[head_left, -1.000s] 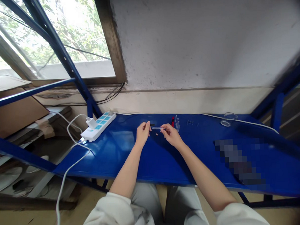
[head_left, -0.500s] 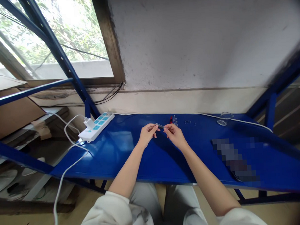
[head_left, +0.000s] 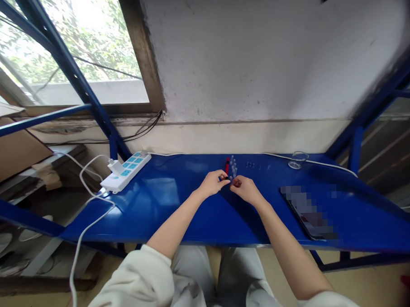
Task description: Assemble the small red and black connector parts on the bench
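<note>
My left hand [head_left: 213, 183] and my right hand [head_left: 246, 189] meet above the blue metal shelf [head_left: 180, 209], fingertips almost touching. Both are pinched on a small thin clear piece [head_left: 228, 179] held between them; it is too small to name. Just behind the hands stands a cluster of small clear tubes [head_left: 232, 165] with a red one [head_left: 227, 164] beside it. A few tiny dark parts [head_left: 250, 164] lie to the right of the tubes.
A white power strip [head_left: 124, 171] with blue sockets and a white cable lies at the shelf's back left. Small clear glass dishes [head_left: 296, 159] sit at the back right. A blurred flat object [head_left: 307, 208] lies on the right. Blue frame bars, a window and wall surround.
Both hands have moved together and lowered toward the shelf, closer to the tubes. The view has shifted slightly right.
</note>
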`<state>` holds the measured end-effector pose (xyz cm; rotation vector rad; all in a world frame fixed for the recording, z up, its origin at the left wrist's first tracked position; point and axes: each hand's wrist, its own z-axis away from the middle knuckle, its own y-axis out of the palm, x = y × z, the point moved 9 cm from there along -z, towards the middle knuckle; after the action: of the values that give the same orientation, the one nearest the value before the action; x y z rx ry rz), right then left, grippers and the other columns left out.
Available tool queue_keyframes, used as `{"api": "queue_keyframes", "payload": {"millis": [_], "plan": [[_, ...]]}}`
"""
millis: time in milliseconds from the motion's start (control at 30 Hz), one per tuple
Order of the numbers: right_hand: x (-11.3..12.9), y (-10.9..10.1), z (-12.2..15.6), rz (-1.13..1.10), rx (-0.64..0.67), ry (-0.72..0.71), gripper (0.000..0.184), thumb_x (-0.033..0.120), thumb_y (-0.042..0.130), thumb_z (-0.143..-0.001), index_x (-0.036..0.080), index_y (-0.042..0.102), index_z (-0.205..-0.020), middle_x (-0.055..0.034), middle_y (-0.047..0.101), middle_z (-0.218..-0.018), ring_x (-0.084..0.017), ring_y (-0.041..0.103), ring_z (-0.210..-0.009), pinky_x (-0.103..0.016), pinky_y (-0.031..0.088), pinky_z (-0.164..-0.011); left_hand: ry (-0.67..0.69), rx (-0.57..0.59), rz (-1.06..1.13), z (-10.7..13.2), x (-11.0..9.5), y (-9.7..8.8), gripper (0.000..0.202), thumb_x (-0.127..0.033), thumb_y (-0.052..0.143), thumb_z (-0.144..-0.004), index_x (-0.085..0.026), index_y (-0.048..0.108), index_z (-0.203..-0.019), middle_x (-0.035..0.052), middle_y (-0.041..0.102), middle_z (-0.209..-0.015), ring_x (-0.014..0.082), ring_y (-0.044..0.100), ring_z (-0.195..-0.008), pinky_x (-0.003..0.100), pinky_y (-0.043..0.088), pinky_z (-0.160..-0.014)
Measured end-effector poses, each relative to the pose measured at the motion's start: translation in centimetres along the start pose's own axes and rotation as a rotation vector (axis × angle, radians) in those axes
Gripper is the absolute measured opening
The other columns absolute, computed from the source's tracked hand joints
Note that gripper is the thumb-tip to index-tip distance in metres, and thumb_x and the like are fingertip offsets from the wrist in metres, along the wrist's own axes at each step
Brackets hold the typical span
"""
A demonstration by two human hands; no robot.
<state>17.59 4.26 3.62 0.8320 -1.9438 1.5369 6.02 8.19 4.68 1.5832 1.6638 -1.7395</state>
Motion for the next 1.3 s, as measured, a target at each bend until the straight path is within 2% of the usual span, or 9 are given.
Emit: {"api": "queue_keyframes", "payload": {"millis": [167, 333, 567, 700, 800, 933, 1067, 1167, 1300], "plan": [[-2.1, -1.4, -1.0, 0.093, -0.029, 0.117, 0.006, 0.024, 0.054, -0.064, 0.018, 0.055, -0.063, -0.002, 0.059, -0.059, -0.014, 0.054, -0.055, -0.023, 0.037, -0.052, 0.001, -0.12, -0.178, -1.0, 0.3, -0.2, 0.015, -0.031, 0.062, -0.069, -0.018, 0.06, -0.074, 0.0021, 0.06, -0.068, 0.0129, 0.052, -0.059, 0.024, 0.038, -0.055], [-2.8, -1.2, -1.6, 0.142, -0.116, 0.08, 0.009, 0.026, 0.051, -0.07, 0.019, 0.056, -0.072, -0.0023, 0.061, -0.065, -0.014, 0.056, -0.061, -0.023, 0.035, -0.054, -0.098, -0.219, -0.23, -1.4, 1.3, 0.2, 0.014, -0.032, 0.061, -0.07, -0.018, 0.059, -0.073, 0.0028, 0.06, -0.066, 0.0155, 0.053, -0.061, 0.025, 0.037, -0.055], [-3.7, -0.2, -1.5, 0.242, -0.109, 0.086, 0.01, 0.027, 0.051, -0.073, 0.019, 0.056, -0.076, -0.0013, 0.057, -0.063, -0.013, 0.052, -0.058, -0.022, 0.029, -0.049, -0.091, -0.224, -0.33, -1.5, 2.0, 0.9, 0.011, -0.027, 0.063, -0.068, -0.018, 0.057, -0.064, 0.0029, 0.056, -0.064, 0.0177, 0.054, -0.066, 0.026, 0.039, -0.058], [-3.4, 0.0, -1.5, 0.295, -0.104, 0.06, 0.009, 0.026, 0.051, -0.074, 0.019, 0.056, -0.077, -0.0009, 0.056, -0.064, -0.012, 0.049, -0.056, -0.022, 0.027, -0.049, -0.114, -0.184, -0.386, -1.4, 2.5, 1.2, 0.013, -0.027, 0.064, -0.067, -0.018, 0.056, -0.063, 0.0043, 0.056, -0.068, 0.0198, 0.053, -0.072, 0.029, 0.04, -0.063], [-3.3, 0.0, -1.5, 0.313, -0.107, 0.047, 0.009, 0.026, 0.05, -0.075, 0.019, 0.055, -0.077, -0.001, 0.056, -0.065, -0.012, 0.049, -0.054, -0.023, 0.026, -0.049, -0.094, -0.18, -0.418, -1.1, 2.2, 1.0, 0.013, -0.029, 0.064, -0.067, -0.018, 0.058, -0.07, 0.0042, 0.055, -0.07, 0.0202, 0.053, -0.074, 0.03, 0.04, -0.066], [-3.4, 0.2, -1.4, 0.318, -0.103, 0.042, 0.01, 0.027, 0.05, -0.076, 0.019, 0.055, -0.078, -0.002, 0.056, -0.065, -0.012, 0.049, -0.055, -0.023, 0.027, -0.049, 0.011, -0.215, -0.463, -0.2, 0.6, 0.2, 0.022, -0.027, 0.062, -0.07, -0.018, 0.057, -0.088, 0.0046, 0.056, -0.077, 0.02, 0.051, -0.077, 0.031, 0.039, -0.07], [-3.5, 0.2, -1.3, 0.327, -0.105, 0.036, 0.012, 0.029, 0.049, -0.076, 0.019, 0.055, -0.081, -0.0021, 0.056, -0.067, -0.013, 0.049, -0.056, -0.023, 0.028, -0.05, 0.139, -0.193, -0.517, 0.9, -1.4, 0.1, 0.03, -0.027, 0.054, -0.078, -0.019, 0.053, -0.106, 0.0065, 0.057, -0.092, 0.0213, 0.05, -0.087, 0.033, 0.037, -0.076], [-3.5, 0.3, -1.4, 0.336, -0.111, 0.028, 0.013, 0.029, 0.048, -0.077, 0.019, 0.055, -0.08, -0.0022, 0.056, -0.067, -0.013, 0.049, -0.056, -0.023, 0.029, -0.051, 0.184, -0.166, -0.594, 1.5, -2.0, 0.4, 0.036, -0.027, 0.044, -0.083, -0.021, 0.047, -0.119, 0.0075, 0.056, -0.099, 0.0219, 0.049, -0.091, 0.034, 0.036, -0.078], [-3.6, 0.4, -1.4, 0.343, -0.108, 0.03, 0.014, 0.029, 0.048, -0.077, 0.019, 0.056, -0.081, -0.0023, 0.056, -0.066, -0.013, 0.049, -0.056, -0.023, 0.029, -0.05, 0.187, -0.125, -0.684, 1.5, -1.9, 1.0, 0.036, -0.025, 0.037, -0.086, -0.022, 0.049, -0.12, 0.0082, 0.057, -0.097, 0.0218, 0.049, -0.089, 0.034, 0.037, -0.077]]}}
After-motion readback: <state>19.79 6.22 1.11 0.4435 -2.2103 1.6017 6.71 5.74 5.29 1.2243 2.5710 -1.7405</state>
